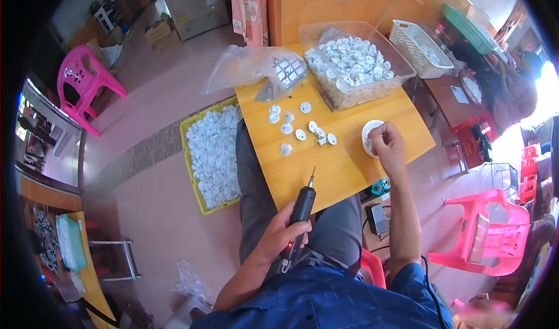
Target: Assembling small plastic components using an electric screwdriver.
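- Hands: left hand — grip wrapped around a black electric screwdriver, tip up at the wooden surface's near edge.
- Right hand — fingertips pinched inside a small white bowl.
- Clear plastic tub of white parts at the far edge; clear bag left.

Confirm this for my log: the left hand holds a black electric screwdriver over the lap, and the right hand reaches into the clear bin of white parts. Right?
Not quite. In the head view the right hand reaches into a small white bowl on the table, not the clear bin. The left hand does hold the black electric screwdriver.
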Available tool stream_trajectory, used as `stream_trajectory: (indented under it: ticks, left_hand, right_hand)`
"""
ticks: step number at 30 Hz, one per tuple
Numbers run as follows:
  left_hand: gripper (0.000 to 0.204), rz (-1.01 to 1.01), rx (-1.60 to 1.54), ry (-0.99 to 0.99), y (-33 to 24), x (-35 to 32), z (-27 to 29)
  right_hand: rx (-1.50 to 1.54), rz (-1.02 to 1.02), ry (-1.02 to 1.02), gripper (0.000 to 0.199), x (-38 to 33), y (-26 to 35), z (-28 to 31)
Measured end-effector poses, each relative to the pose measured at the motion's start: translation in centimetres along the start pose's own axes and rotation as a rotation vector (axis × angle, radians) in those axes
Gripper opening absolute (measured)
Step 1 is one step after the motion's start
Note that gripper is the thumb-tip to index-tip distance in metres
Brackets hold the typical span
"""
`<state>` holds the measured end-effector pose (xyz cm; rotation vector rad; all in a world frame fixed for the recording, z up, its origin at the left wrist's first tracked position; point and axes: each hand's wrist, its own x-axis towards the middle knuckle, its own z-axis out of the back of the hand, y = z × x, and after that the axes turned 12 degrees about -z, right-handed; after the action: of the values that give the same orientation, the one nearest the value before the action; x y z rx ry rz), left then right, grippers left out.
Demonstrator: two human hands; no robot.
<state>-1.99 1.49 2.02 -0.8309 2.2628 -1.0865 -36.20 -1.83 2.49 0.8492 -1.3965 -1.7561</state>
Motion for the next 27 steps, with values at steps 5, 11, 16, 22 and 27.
stream_trajectory:
  ticks: [5, 11, 16, 22, 27]
  left_hand:
    - [0.051, 0.006, 0.065, 0.028, -0.1, -0.2, -0.3]
    - [0.06, -0.025, 0.145, 0.088, 0.6, -0.7, 0.1]
    - [0.062, -0.047, 0.185, 0.115, 1.0, -0.7, 0.4]
    - [0.062, -0.022, 0.195, 0.089, 0.9, -0.7, 0.5]
    - [0.061, -0.019, 0.156, 0.059, 0.9, -0.8, 0.4]
  right_hand:
    - [0.245, -0.128, 0.217, 0.006, -3.3, -0.9, -4.4]
    - [0.406, -0.248, 0.342, 0.008, -5.4, -2.7, -8.7]
    - [0.489, -0.286, 0.439, 0.011, -5.9, -2.4, -9.2]
    - [0.515, -0.318, 0.458, 0.011, -5.9, -2.2, -8.8]
    - [0.534, -0.371, 0.481, 0.011, -6.1, -1.9, -8.7]
